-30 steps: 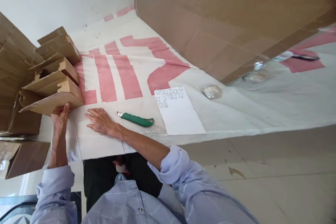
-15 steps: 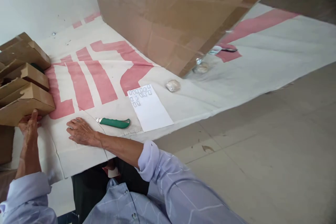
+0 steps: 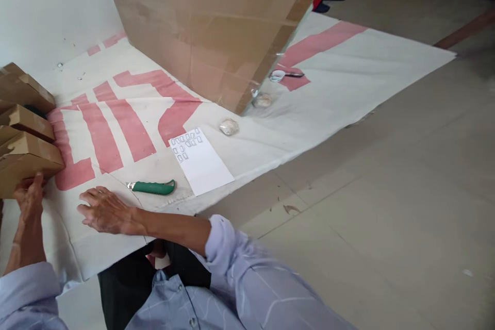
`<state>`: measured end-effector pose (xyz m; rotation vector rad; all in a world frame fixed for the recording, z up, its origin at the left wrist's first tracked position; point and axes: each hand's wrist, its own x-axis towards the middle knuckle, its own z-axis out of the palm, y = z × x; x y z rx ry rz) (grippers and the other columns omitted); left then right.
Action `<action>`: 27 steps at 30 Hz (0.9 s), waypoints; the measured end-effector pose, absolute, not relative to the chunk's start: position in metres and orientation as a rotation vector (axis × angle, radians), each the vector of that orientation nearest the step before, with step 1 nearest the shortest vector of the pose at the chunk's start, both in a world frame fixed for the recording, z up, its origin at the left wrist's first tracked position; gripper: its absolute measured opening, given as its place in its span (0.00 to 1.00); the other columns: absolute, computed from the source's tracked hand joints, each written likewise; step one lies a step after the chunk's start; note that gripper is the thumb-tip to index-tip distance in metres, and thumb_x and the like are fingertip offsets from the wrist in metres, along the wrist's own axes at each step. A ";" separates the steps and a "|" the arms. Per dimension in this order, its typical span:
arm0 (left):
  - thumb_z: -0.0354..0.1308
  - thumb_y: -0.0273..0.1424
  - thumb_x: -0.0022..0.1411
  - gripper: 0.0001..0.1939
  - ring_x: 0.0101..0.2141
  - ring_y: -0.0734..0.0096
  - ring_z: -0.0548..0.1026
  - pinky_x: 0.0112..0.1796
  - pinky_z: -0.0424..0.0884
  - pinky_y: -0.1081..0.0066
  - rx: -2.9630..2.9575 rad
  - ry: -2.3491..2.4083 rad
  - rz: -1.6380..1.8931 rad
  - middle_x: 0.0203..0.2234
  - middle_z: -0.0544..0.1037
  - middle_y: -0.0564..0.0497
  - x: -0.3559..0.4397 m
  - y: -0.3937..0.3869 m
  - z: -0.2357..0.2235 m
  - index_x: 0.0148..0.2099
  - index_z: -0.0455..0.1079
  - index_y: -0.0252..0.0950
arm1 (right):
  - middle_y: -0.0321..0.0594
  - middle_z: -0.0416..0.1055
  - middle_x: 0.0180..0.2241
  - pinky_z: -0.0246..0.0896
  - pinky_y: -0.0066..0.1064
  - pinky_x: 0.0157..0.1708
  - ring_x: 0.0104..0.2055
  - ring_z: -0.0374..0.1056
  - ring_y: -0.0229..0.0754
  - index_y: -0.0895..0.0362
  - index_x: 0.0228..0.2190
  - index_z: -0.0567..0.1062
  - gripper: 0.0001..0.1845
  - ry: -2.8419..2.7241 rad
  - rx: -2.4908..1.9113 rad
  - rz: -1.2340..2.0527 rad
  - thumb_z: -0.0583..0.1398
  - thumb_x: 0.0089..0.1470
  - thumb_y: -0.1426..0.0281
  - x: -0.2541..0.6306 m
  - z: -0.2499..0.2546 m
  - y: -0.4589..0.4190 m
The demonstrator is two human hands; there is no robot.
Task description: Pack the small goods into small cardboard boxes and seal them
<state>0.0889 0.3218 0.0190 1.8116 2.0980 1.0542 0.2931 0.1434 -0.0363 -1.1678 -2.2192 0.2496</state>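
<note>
My left hand (image 3: 30, 197) grips the near lower corner of a small cardboard box (image 3: 34, 157) at the left edge. The thumb shows against the box, while most of the fingers are hidden. My right hand (image 3: 106, 210) lies palm down on the cloth-covered table, fingers spread and slightly bent, holding nothing. Just beyond it is a green utility knife (image 3: 154, 187) with its metal tip pointing left. A white sheet of paper (image 3: 203, 165) with rows of small drawn boxes lies to the right of the knife.
A large cardboard box (image 3: 209, 26) stands at the back of the table. Near its bottom corner are two clear-wrapped lumps (image 3: 229, 126) and a pair of scissors (image 3: 288, 75). More small boxes (image 3: 27, 87) stand at left. The white cloth (image 3: 328, 103) bears red print.
The view has swung right, so everything sits further left in the picture. My right hand has drawn slightly nearer to me, its fingers spreading more. My left hand stays on the small box.
</note>
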 end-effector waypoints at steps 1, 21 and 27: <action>0.65 0.56 0.54 0.26 0.24 0.68 0.67 0.25 0.76 0.66 1.759 2.115 1.040 0.18 0.67 0.55 0.088 0.319 0.019 0.29 0.63 0.40 | 0.52 0.76 0.65 0.63 0.49 0.73 0.69 0.69 0.53 0.56 0.55 0.81 0.14 -2.152 -1.170 0.215 0.63 0.76 0.61 0.306 -0.035 0.133; 0.60 0.60 0.59 0.34 0.57 0.37 0.81 0.60 0.79 0.40 2.209 1.926 0.711 0.59 0.82 0.38 0.129 0.140 -0.049 0.55 0.77 0.41 | 0.57 0.75 0.70 0.58 0.64 0.79 0.76 0.67 0.60 0.58 0.64 0.80 0.23 -1.617 -1.839 0.024 0.66 0.70 0.68 0.467 -0.125 0.010; 0.53 0.61 0.65 0.34 0.66 0.30 0.76 0.69 0.69 0.32 2.333 1.904 0.575 0.62 0.80 0.31 0.133 0.134 -0.052 0.54 0.76 0.37 | 0.56 0.75 0.70 0.58 0.63 0.78 0.76 0.67 0.59 0.56 0.63 0.80 0.23 -1.573 -1.810 0.017 0.66 0.70 0.69 0.466 -0.128 0.009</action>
